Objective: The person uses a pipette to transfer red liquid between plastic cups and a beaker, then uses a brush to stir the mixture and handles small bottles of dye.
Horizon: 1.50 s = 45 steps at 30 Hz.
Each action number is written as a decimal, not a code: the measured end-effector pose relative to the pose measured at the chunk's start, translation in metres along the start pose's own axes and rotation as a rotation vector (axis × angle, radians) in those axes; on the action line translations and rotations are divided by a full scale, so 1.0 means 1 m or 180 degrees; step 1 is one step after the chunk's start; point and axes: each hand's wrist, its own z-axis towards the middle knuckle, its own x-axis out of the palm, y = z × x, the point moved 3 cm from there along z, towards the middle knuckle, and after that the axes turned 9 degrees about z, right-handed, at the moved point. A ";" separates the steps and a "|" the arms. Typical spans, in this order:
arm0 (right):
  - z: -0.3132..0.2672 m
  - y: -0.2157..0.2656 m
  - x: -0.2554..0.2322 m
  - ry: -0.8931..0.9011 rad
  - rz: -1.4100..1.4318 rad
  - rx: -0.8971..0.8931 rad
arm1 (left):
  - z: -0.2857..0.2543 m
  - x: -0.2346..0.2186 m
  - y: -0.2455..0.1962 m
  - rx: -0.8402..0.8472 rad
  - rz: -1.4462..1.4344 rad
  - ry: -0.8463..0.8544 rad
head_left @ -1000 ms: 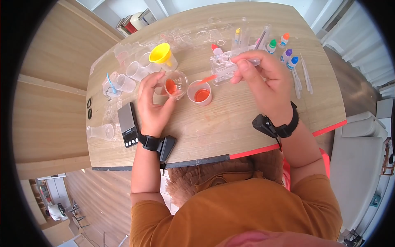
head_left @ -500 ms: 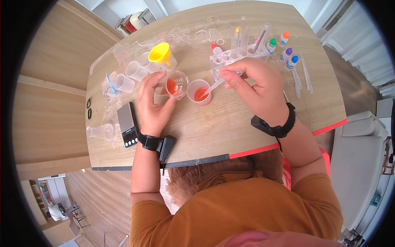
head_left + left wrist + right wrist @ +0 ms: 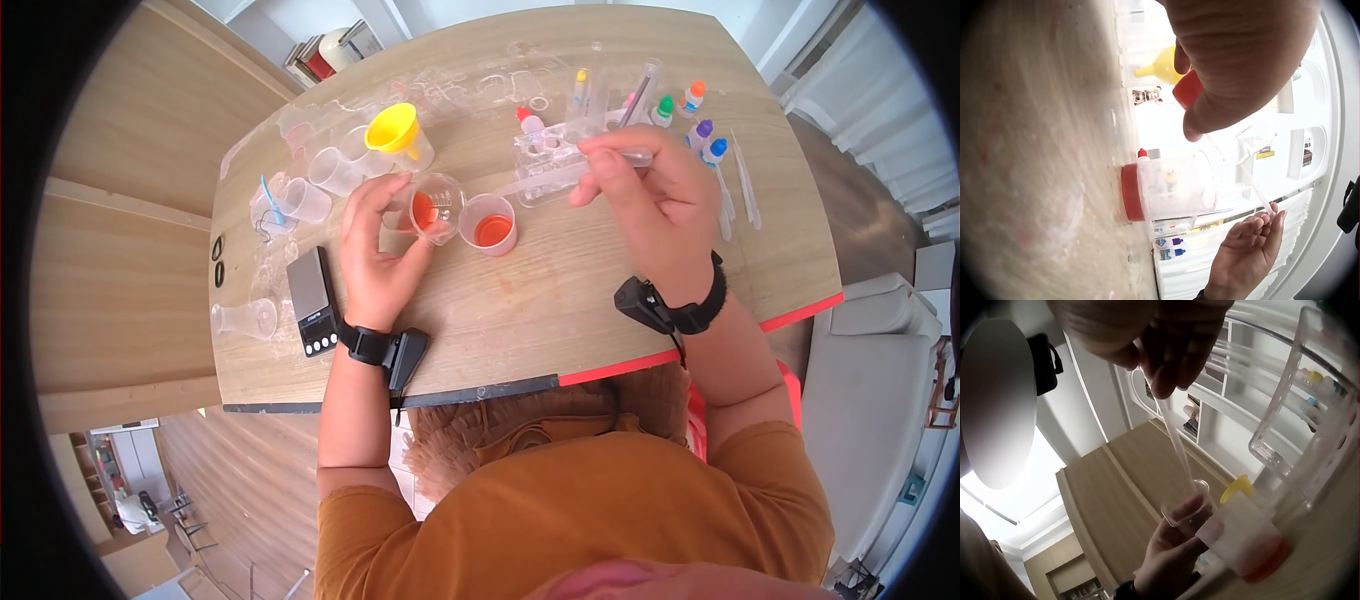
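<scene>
My left hand (image 3: 378, 262) grips a small clear beaker (image 3: 440, 195) with red-orange liquid inside, tilted. Just right of it on the table stands a plastic cup (image 3: 490, 248) holding red-orange liquid, also seen from the side as the translucent cup (image 3: 1175, 187). Between its thumb and fingers, my right hand (image 3: 655, 205) pinches a clear plastic dropper (image 3: 1175, 439). The dropper slants down to the left, its stem pale and its tip close over the cup's far rim. Part of the beaker is hidden behind the left fingers.
Behind the right hand is a clear test tube rack (image 3: 540, 150) with tubes. Dye bottles, including a blue-capped bottle (image 3: 714, 151), stand right. A yellow funnel (image 3: 392, 128) sits in a cup at the back left. A black scale (image 3: 314, 300) and a flask (image 3: 245, 320) lie left.
The dropper held red-orange liquid at first, then dipped into the cup; now it is raised back up, looking pale. My left hand stays nearly still with the beaker.
</scene>
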 end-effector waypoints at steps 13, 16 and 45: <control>-0.009 -0.006 0.022 0.1246 -0.0968 -0.0475 | 0.000 -0.002 -0.004 0.0215 -0.0110 0.0121; -0.012 -0.007 0.023 0.1266 -0.0937 -0.0399 | -0.001 -0.003 -0.007 0.0267 -0.0085 0.0153; -0.005 -0.003 0.015 0.0868 -0.0406 -0.0135 | -0.001 0.000 -0.003 0.0159 -0.0142 0.0172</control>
